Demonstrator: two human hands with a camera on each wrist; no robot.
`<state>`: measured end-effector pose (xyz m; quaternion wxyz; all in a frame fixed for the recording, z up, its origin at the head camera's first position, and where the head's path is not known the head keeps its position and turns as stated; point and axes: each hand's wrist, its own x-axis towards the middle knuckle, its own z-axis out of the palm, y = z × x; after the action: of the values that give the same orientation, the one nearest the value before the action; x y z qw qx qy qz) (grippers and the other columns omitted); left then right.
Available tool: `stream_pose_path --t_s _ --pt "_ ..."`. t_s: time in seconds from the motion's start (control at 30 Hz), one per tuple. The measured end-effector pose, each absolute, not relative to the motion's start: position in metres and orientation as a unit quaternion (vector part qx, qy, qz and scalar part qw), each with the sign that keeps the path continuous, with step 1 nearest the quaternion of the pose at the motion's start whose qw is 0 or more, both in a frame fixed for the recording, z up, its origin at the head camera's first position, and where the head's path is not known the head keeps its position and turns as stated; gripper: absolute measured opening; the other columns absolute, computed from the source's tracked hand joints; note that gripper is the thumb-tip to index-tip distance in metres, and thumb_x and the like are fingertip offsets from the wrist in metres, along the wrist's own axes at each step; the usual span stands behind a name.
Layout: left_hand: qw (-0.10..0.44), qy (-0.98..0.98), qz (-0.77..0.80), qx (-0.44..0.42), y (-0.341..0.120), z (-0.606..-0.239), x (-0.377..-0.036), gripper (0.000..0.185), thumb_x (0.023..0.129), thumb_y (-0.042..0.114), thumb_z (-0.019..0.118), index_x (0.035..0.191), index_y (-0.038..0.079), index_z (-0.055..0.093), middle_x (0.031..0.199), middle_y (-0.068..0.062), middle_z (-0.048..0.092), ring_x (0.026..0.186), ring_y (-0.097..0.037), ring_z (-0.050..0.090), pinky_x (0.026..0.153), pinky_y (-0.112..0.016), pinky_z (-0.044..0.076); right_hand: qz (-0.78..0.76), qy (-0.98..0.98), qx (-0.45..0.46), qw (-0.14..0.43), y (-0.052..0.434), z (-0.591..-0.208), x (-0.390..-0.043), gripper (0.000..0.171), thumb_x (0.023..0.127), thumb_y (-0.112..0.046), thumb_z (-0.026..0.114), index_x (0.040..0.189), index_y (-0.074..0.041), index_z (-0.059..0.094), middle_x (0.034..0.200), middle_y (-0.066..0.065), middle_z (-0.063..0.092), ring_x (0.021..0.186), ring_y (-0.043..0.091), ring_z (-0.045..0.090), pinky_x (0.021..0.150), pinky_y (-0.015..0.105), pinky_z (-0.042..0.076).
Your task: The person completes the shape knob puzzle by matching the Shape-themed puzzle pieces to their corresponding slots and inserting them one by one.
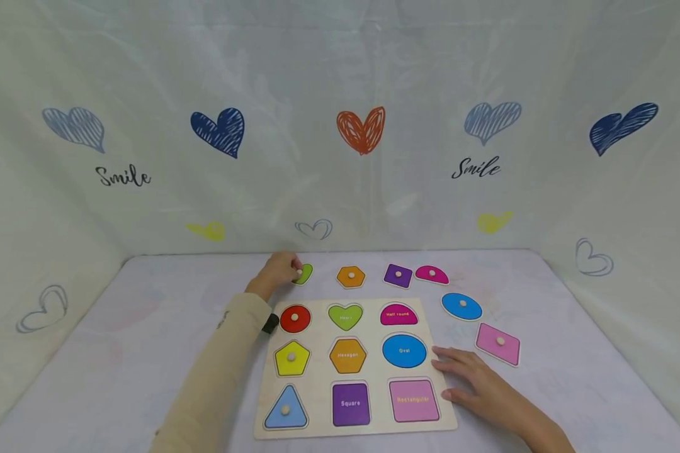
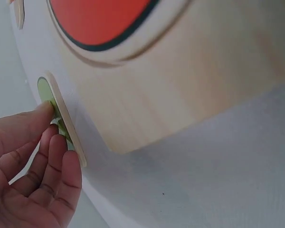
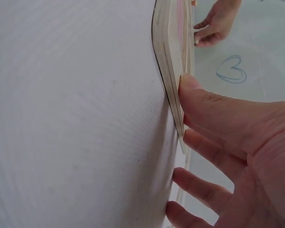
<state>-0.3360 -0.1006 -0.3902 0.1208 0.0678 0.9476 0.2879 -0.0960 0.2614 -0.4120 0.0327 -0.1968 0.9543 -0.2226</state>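
1. Green heart piece [image 1: 304, 274] lies on the surface just above the puzzle board [image 1: 323, 368], centre-left of frame.
2. Left hand [image 1: 277, 269] grip: pinching its knob.
3. Right hand [image 1: 476, 377] grip: released, flat against the board's right edge.

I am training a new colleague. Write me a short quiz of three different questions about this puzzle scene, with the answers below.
1. True or false: the left hand pinches the knob of the green heart piece beyond the puzzle board.
2. Which loose piece lies nearest the right hand? A) orange hexagon piece B) pink rectangle piece C) purple square piece
3. Fill in: the right hand rests with straight fingers against the board's ____ edge.

Key
1. True
2. B
3. right
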Motion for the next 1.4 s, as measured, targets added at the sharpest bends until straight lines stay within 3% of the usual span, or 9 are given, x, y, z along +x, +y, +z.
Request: stream_pose_path --t_s 0.6,1.4 --pt "0.130 0.951 0.266 0.088 -0.098 -0.384 -0.330 0.011 0.089 0.010 0.060 0.097 0.003 0.061 0.088 -0.009 0.056 0.081 -0.021 0.052 0.068 -0.025 0.047 -0.235 0.953 -0.179 0.062 0.258 -0.411 -0.095 0.052 0.082 -0.043 0.064 0.126 -0.016 0.058 0.138 0.005 0.048 0.123 0.032 0.044 0.089 0.039 0.051" --pt "0.129 0.936 0.269 0.186 -0.075 -0.359 -0.298 0.004 0.084 0.005 0.063 0.088 0.006 0.061 0.080 -0.005 0.055 0.078 -0.018 0.051 0.068 -0.023 0.046 -0.225 0.955 -0.187 0.040 0.260 -0.409 -0.094 0.051 0.084 -0.047 0.061 0.126 -0.018 0.058 0.137 0.004 0.049 0.122 0.029 0.044 0.091 0.037 0.050"
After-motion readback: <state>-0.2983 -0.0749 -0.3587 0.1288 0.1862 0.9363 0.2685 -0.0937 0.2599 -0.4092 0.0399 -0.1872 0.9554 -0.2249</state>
